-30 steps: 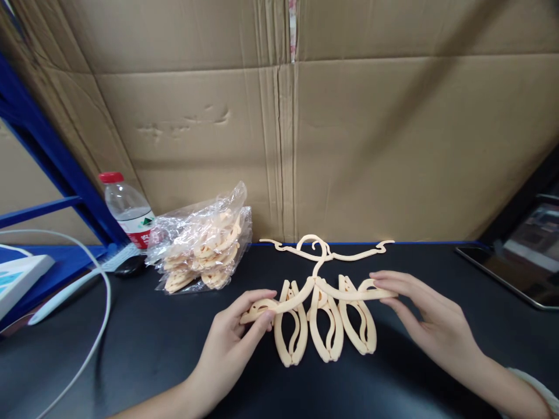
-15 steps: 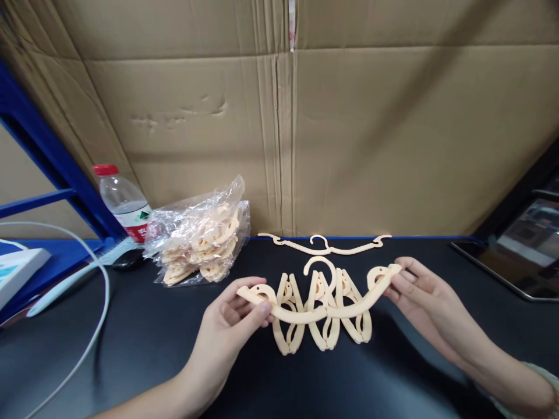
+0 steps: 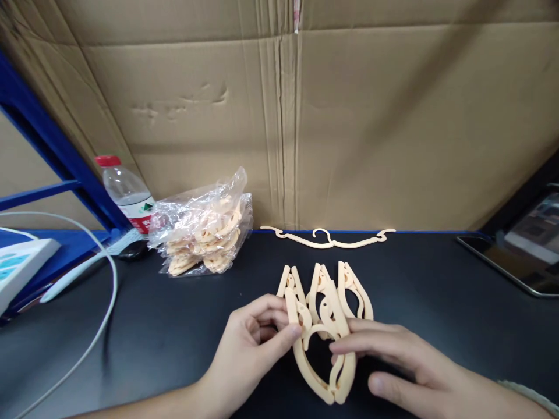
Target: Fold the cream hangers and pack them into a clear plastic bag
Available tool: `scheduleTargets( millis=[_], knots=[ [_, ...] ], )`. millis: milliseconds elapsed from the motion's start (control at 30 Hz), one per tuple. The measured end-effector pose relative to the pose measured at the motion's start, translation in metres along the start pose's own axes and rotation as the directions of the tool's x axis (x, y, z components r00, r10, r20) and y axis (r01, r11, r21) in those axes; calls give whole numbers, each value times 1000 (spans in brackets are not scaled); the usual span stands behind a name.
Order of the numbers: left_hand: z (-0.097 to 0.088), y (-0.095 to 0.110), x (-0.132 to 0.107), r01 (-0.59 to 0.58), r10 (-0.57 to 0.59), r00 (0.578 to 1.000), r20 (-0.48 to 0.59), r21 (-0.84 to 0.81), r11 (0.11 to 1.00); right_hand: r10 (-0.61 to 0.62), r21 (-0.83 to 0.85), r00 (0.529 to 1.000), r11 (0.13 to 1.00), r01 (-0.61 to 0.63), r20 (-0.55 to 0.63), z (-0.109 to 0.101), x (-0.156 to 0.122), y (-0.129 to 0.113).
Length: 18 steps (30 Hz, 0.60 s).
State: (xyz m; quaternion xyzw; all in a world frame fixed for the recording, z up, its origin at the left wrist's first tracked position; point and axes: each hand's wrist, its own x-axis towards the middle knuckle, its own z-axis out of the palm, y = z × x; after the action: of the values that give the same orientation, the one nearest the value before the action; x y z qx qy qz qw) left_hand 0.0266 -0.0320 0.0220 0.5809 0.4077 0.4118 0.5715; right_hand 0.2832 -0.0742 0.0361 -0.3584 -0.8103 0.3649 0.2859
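A cream plastic folding hanger [image 3: 321,343], folded into a narrow loop, is held between both hands above the black tabletop [image 3: 174,343]. My left hand [image 3: 255,337] pinches its left arm with thumb and fingers. My right hand [image 3: 406,364] presses its right arm with the fingertips. Just behind lie three folded hangers [image 3: 325,285] side by side. An unfolded hanger [image 3: 332,240] lies flat at the table's back edge.
A clear bag of folded hangers [image 3: 203,235] sits at the back left beside a red-capped water bottle [image 3: 126,195]. A white cable [image 3: 82,273] loops on the left near a blue frame [image 3: 48,157]. A tablet [image 3: 519,256] lies at the right. Cardboard [image 3: 305,116] walls the back.
The hanger was spread wide between both hands; its two arms have now been swung together into a folded loop. Both hands moved inward and toward me.
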Motion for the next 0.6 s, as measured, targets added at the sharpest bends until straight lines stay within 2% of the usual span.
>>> scheduleTargets(
  millis=[100,233,500,600],
  knots=[
    [4,4,-3,-16,16,1000,21,11,1000,-62,-190,998,980,65,23,-1,-2,-2],
    [5,7,-4,-61,59,997,53,40,997,-70,-263,998,962,67,-3,0,-3,2],
    [4,5,-7,-130,118,986,114,106,986,-41,-150,999,988,38,-20,3,-3,3],
    [5,6,-7,-135,119,981,151,101,986,-65,-139,998,988,63,-9,3,-4,3]
  ],
)
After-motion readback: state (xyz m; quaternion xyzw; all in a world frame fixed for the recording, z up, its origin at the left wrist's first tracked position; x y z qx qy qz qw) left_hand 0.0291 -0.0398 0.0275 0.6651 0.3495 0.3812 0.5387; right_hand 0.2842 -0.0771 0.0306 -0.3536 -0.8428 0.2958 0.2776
